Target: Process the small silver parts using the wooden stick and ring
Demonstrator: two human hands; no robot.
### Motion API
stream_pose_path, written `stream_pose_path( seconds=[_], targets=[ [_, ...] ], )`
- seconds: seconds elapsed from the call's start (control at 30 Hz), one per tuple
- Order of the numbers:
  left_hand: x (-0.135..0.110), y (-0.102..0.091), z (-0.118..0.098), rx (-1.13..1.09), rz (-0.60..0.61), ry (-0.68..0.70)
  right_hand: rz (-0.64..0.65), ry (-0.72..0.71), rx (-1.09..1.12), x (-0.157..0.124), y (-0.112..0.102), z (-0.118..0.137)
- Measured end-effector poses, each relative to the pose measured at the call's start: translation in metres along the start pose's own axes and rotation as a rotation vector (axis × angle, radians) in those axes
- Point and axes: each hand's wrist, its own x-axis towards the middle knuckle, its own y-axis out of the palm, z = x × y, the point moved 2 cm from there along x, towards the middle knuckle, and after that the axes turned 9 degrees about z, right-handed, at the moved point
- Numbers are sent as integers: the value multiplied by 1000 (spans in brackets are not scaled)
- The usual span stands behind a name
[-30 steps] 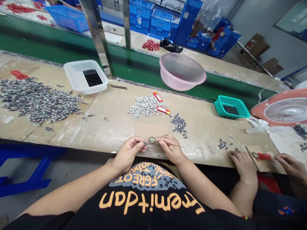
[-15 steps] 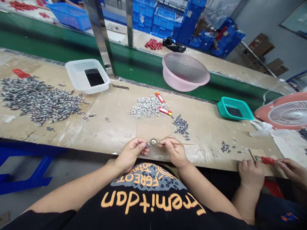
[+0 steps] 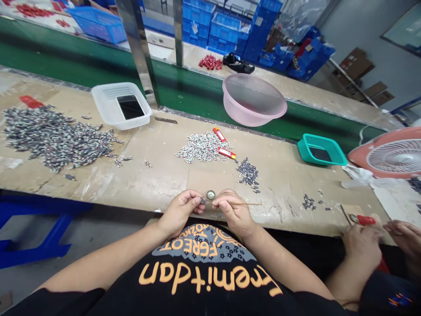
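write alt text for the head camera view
A person's left hand pinches a tiny grey piece and the right hand holds a thin wooden stick beside a small round metal disc. Heaps of small grey and white parts lie on a long tan workbench.

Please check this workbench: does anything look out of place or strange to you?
A smartphone lies in the white plastic basket, and a dark, phone-like slab in the teal basket; both look odd beside the piles of small parts.
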Motion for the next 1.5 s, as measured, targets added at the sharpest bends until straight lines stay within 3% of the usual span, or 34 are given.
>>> stream_pose_path(
  seconds=[0.27,0.4,0.6,0.77,0.9,1.5],
  targets=[
    [0,0,0,20,4,-12,21,-56,-50,-2,-2,4],
    [0,-1,0,0,-9,-3,-35,-19,-138,-2,-9,-12],
    [1,-1,0,-1,0,-11,59,78,-319,-1,-7,-35],
    [1,-1,0,5,24,-11,-46,-28,-114,-4,-8,-14],
    [1,0,-1,23,42,-16,-27,-72,-33,-2,-4,2],
    [-2,2,-4,131,79,-30,-8,-85,-51,-1,2,6]
  ],
)
